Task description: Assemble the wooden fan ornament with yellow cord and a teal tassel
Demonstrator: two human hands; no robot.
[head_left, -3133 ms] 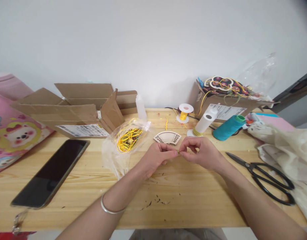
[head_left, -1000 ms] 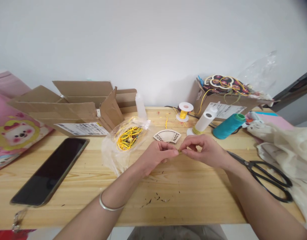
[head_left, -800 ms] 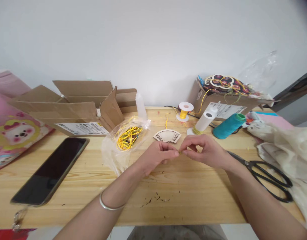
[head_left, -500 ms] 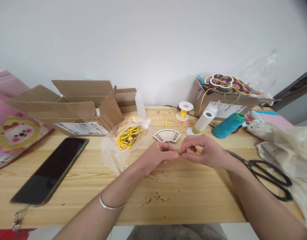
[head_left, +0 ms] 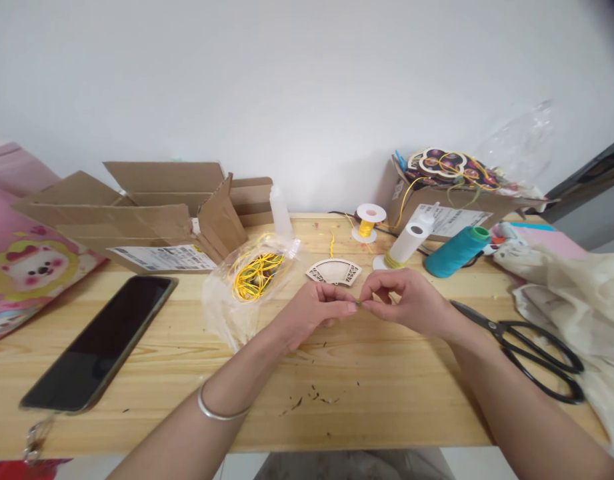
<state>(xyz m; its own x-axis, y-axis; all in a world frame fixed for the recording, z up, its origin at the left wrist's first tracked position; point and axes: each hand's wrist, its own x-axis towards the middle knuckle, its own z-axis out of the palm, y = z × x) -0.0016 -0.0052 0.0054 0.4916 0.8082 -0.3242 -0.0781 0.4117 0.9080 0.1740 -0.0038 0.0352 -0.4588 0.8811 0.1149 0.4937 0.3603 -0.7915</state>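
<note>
My left hand (head_left: pixel 317 310) and my right hand (head_left: pixel 405 303) meet fingertip to fingertip over the middle of the table. Each is closed in a pinch on a thin olive-green cord (head_left: pixel 358 304); only a tiny piece shows between the fingers, the rest being hidden. Just beyond them lies a flat wooden fan-shaped piece (head_left: pixel 335 271) with openwork ends and a yellow cord (head_left: pixel 332 245) at its top. Behind my right hand, a spool of olive thread (head_left: pixel 393 261) stands by a white bottle (head_left: pixel 414 237).
Left of my hands are a plastic bag of yellow cords (head_left: pixel 257 277), a phone (head_left: pixel 101 340) and an open cardboard box (head_left: pixel 137 223). Black scissors (head_left: pixel 527 347) lie beside my right forearm. A teal thread cone (head_left: pixel 457 252) and a yellow spool (head_left: pixel 367 223) are farther back.
My fingertips have shifted very slightly, and the right fingers curl a little differently around the cord. Everything on the table stays put.
</note>
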